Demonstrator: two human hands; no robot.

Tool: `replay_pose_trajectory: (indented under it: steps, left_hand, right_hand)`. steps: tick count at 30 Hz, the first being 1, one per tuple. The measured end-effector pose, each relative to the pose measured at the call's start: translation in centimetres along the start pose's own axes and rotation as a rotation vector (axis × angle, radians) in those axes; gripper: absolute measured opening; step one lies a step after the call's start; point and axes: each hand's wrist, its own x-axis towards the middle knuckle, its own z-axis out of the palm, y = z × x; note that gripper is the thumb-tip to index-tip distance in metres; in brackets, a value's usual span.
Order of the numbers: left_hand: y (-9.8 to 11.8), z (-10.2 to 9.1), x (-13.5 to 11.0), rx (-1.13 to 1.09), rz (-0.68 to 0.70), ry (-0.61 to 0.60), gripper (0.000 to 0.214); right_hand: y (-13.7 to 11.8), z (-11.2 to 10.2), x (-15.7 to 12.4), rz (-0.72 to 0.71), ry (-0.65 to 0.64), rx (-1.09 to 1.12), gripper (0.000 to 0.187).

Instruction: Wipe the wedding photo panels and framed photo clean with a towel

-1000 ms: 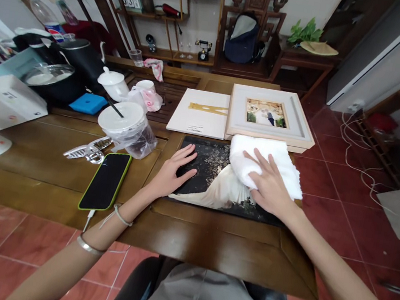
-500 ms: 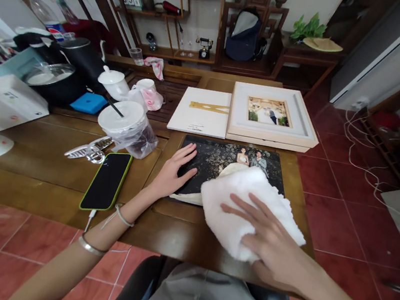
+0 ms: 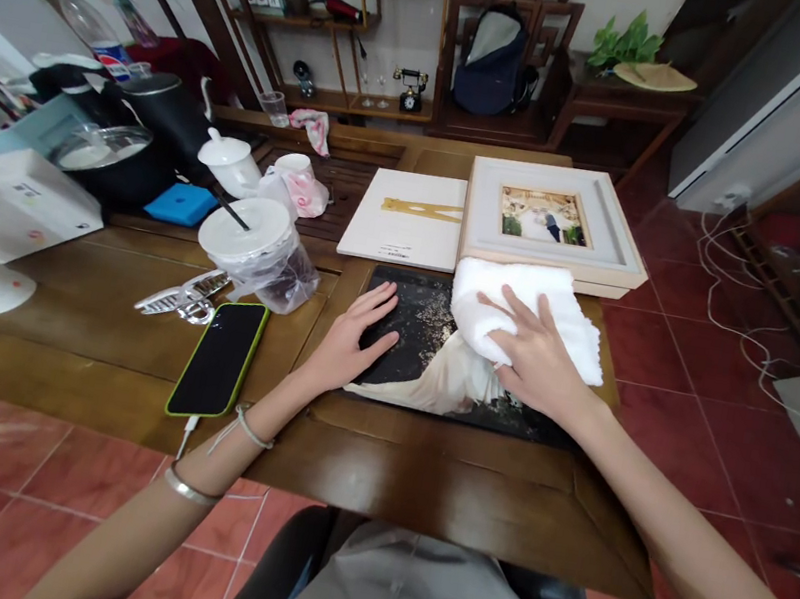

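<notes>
A dark photo panel [image 3: 413, 312] with a printed picture lies flat on the wooden table in front of me. My left hand [image 3: 354, 338] rests open on its left edge, fingers spread. A folded white towel [image 3: 571, 317] covers the upper right of the panel and reaches the front of the white picture frame box [image 3: 556, 272]. My right hand [image 3: 533, 351] holds the towel from above, its fingers spread over the cloth and pressing it down. The towel hides the people in the printed picture; part of a pale dress shows below it.
Behind the panel lies a white booklet [image 3: 403, 229] with a gold mark. To the left are a phone [image 3: 217, 360] on a cable, a silver hair clip [image 3: 184, 296], a lidded drink cup [image 3: 250, 235], a white teapot [image 3: 230, 163] and a tissue pack [image 3: 12, 203].
My right hand has slid the towel away from me, up to the picture frame box, uncovering the panel's lower part. My left hand has stayed on the left edge.
</notes>
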Motion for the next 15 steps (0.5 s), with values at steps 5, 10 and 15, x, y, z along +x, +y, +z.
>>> replay_pose_trajectory:
  steps: [5,10,15]
  left_hand:
    - [0.0,0.1,0.0,0.003,0.007,-0.003,0.047]
    - [-0.2,0.1,0.0,0.014,0.006,-0.014,0.048]
    - [-0.2,0.0,0.0,0.006,0.011,-0.027,0.048]
  right_hand:
    - [-3.7,-0.6,-2.9,-0.056,-0.091,0.098,0.035]
    - [-8.7,-1.7,-6.3,-0.136,-0.2,0.316,0.041]
    - [-8.4,-2.6,-6.1,-0.2,-0.186,0.387,0.039]
